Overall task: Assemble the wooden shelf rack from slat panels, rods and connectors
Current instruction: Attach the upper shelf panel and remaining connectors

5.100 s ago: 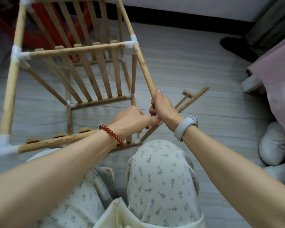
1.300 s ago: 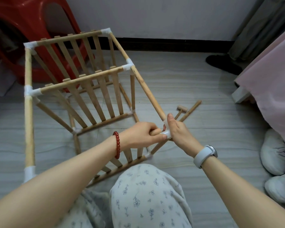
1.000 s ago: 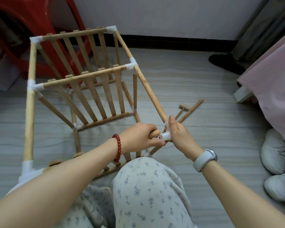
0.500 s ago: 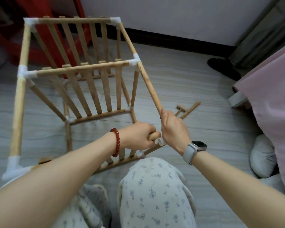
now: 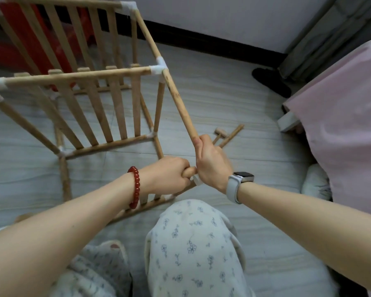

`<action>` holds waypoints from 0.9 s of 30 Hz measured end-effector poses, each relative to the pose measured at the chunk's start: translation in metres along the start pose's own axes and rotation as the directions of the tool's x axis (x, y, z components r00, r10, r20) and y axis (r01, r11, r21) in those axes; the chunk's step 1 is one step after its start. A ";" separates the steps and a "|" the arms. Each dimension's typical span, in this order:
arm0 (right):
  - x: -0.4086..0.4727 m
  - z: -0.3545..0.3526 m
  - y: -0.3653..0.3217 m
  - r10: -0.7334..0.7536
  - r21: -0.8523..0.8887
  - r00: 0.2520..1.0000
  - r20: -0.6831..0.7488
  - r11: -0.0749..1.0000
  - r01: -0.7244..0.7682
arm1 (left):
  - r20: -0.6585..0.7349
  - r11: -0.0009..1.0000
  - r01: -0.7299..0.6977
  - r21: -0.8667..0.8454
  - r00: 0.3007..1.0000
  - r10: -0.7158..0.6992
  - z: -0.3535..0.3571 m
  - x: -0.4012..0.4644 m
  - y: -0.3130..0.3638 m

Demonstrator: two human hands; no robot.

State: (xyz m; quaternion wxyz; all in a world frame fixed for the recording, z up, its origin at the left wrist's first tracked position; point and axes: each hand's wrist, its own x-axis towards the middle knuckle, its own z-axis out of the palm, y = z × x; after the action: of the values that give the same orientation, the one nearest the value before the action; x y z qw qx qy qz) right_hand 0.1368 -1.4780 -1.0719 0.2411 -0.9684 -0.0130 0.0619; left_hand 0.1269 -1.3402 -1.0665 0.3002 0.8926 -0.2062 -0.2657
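The wooden shelf rack (image 5: 107, 99) lies tipped on the floor in front of me, its slat panels joined by rods and white connectors (image 5: 159, 68). My right hand (image 5: 211, 162) grips the near end of a long corner rod (image 5: 178, 101) and covers a white connector (image 5: 197, 180) at its tip. My left hand (image 5: 169, 175) grips the rounded end of a slat panel's rail (image 5: 190, 171), right against that connector. The joint itself is mostly hidden between my hands.
A small wooden mallet (image 5: 220, 133) and a loose rod (image 5: 231, 135) lie on the grey floor to the right. A red plastic stool (image 5: 36, 41) stands behind the rack. A pink bedcover (image 5: 341, 116) and white slippers (image 5: 315, 182) fill the right side. My knees are below.
My right hand has turned over the connector so its back faces up. The rack has shifted nearer and leftward in view as my head moved. Both hands stay at the same joint.
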 end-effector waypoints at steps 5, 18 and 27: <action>0.004 -0.015 0.002 0.045 0.151 0.984 0.171 0.986 -0.072 | -0.040 0.999 -0.002 0.034 0.999 0.003 -0.001 -0.007 0.005; 0.011 -0.041 0.009 -0.038 0.478 0.826 0.562 0.830 -0.287 | -0.314 0.991 0.063 0.118 0.949 -0.023 0.013 -0.007 0.006; -0.011 -0.010 0.010 -0.007 0.464 0.968 0.252 0.878 -0.115 | -0.404 0.977 0.032 0.212 0.913 0.058 0.021 -0.008 0.005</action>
State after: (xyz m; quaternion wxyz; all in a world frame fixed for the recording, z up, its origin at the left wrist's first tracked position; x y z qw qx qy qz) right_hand 0.1275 -1.4920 -1.0667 0.4659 -0.8643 0.0000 0.1894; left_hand 0.1071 -1.3494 -1.0750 0.2403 0.9540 -0.1724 -0.0480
